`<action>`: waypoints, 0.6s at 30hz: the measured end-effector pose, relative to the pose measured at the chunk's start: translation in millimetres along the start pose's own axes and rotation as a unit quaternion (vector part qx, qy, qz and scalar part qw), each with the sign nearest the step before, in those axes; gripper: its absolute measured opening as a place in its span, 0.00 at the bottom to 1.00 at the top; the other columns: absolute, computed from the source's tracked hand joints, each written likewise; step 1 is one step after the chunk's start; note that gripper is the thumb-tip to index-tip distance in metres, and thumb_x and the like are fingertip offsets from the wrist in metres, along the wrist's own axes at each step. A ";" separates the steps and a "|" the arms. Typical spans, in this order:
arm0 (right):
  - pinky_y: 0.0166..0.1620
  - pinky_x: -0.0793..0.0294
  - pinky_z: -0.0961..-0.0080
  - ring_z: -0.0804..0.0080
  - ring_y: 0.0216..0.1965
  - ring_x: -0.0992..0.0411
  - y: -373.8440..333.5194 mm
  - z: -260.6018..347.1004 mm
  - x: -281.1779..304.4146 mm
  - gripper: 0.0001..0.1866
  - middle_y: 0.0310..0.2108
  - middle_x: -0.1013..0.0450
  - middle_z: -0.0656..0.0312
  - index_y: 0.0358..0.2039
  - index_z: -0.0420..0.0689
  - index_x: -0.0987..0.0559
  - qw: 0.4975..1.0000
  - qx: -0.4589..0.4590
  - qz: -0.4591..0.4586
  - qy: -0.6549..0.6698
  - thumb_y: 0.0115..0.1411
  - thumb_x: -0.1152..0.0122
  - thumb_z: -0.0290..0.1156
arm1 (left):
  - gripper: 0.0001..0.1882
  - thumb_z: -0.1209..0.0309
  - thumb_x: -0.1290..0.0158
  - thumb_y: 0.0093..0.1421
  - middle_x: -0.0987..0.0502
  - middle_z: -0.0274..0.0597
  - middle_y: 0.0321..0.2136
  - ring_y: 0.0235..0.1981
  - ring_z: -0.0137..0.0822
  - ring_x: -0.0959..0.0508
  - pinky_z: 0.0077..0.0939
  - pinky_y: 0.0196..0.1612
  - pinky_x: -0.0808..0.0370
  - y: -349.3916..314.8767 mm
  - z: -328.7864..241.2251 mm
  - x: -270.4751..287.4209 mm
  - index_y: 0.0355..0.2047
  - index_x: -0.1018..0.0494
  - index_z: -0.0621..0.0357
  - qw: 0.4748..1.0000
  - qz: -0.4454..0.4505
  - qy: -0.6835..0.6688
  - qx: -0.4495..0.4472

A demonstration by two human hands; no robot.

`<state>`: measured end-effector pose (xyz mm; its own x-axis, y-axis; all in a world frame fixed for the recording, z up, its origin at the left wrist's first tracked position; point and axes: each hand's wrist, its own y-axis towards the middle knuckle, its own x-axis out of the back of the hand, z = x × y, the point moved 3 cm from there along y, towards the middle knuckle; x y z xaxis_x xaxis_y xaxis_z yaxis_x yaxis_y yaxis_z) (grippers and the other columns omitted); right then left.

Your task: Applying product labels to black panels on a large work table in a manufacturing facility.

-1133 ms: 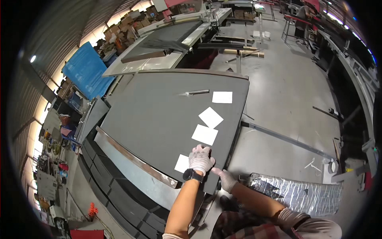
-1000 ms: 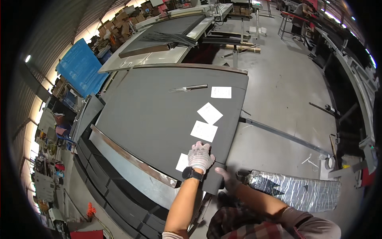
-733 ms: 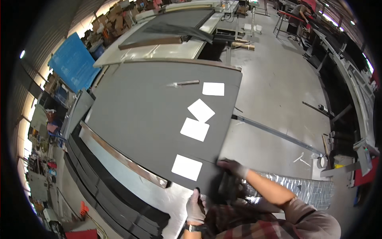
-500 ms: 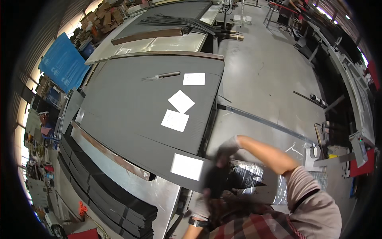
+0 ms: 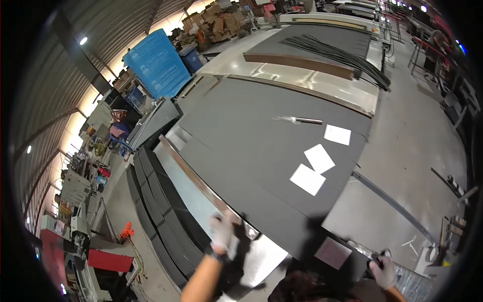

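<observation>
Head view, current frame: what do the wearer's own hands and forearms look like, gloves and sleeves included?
The left hand and right hand wear pale, greyish-white gloves. A dark band circles the left wrist, its details blurred. The left forearm is bare where visible; no sleeve can be made out on either arm.

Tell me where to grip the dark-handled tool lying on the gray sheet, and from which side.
Probably the handle, coming from the right: the tool lies flat on the gray sheet, its slim straight handle pointing right and its pale end left.
</observation>
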<state>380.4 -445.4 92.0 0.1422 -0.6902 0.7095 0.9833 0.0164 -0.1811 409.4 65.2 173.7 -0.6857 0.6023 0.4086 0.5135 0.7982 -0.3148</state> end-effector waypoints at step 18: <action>0.30 0.30 0.73 0.74 0.25 0.31 -68.7 -74.3 -67.1 0.16 0.22 0.27 0.62 0.33 0.40 0.23 0.957 -0.275 0.084 0.047 0.62 0.46 0.42 | 0.37 0.44 0.63 0.62 0.31 0.60 0.53 0.56 0.51 0.31 0.39 0.61 0.39 529.0 -33.8 125.3 0.57 0.37 0.66 0.843 -0.001 0.514 -0.156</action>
<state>294.8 -454.0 6.3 0.2578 -0.7731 0.5795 0.7353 -0.2322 -0.6368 612.5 563.1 87.3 0.0408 0.1594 0.9864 0.7343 0.6647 -0.1378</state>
